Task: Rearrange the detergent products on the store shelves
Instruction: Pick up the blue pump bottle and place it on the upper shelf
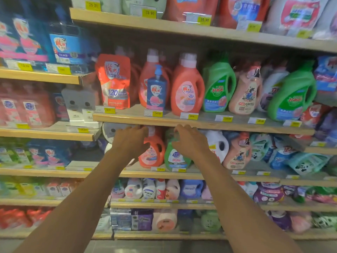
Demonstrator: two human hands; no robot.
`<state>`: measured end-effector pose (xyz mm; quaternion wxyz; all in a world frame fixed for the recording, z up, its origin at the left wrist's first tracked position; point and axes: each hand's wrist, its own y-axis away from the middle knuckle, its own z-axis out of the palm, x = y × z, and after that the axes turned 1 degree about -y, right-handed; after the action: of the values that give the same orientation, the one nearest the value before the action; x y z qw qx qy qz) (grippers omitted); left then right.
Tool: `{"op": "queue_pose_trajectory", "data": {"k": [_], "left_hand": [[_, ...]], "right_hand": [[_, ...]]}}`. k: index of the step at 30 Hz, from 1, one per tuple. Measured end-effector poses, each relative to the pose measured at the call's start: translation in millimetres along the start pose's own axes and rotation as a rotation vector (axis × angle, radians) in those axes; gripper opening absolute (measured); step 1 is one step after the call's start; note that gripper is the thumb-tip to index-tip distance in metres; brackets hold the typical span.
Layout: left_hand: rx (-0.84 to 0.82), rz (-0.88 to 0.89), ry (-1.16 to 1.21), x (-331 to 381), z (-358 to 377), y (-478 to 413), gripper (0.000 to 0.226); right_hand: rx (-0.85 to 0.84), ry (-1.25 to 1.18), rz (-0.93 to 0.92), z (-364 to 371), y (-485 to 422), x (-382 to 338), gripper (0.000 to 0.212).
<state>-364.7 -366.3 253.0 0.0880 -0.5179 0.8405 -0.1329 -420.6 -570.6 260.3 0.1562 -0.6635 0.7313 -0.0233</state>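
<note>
While the shelf (145, 174) is bearing the upright orange jug (153, 154) and green jug (175, 157) side by side, the left hand (130, 141) is curling at the orange shoulder and the right hand (189, 141) at the green cap, though I cannot tell whether either is gripping.

2 bare forearms (87, 189) (235, 189), 2 bare hands (130, 141) (189, 141)

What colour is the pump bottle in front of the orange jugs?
The pump bottle is blue, clearest in the head view.
</note>
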Motion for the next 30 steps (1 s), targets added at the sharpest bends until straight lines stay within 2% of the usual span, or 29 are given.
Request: {"op": "queue_pose_trajectory", "data": {"k": [7, 12, 17, 21, 23, 30], "left_hand": [[0.042, -0.002, 0.012, -49.5, 35.1, -127.5, 0.043], [0.062, 0.007, 0.021, -77.6, 41.1, -214.6, 0.057], [-0.013, -0.052, 0.168, -84.2, 48.7, -277.0, 0.098], [-0.112, 0.015, 0.485, -89.2, 60.6, -300.3, 0.123], [-0.151, 0.023, 0.590, -89.5, 64.3, -305.9, 0.129], [-0.212, 0.049, 0.710, -90.5, 71.3, -316.2, 0.134]], "right_hand": [[0.044, -0.057, 0.041, 20.3, -130.4, -1.5, 0.050], [0.090, -0.155, 0.040, 18.5, -208.7, -2.1, 0.074], [0.067, -0.312, 0.027, 19.8, -264.9, -5.2, 0.109], [0.041, -0.426, 0.055, 28.1, -289.6, -4.8, 0.131], [0.055, -0.460, 0.039, 31.9, -296.3, -2.6, 0.134], [0.046, -0.529, -0.037, 42.8, -307.1, 7.7, 0.133]]}}
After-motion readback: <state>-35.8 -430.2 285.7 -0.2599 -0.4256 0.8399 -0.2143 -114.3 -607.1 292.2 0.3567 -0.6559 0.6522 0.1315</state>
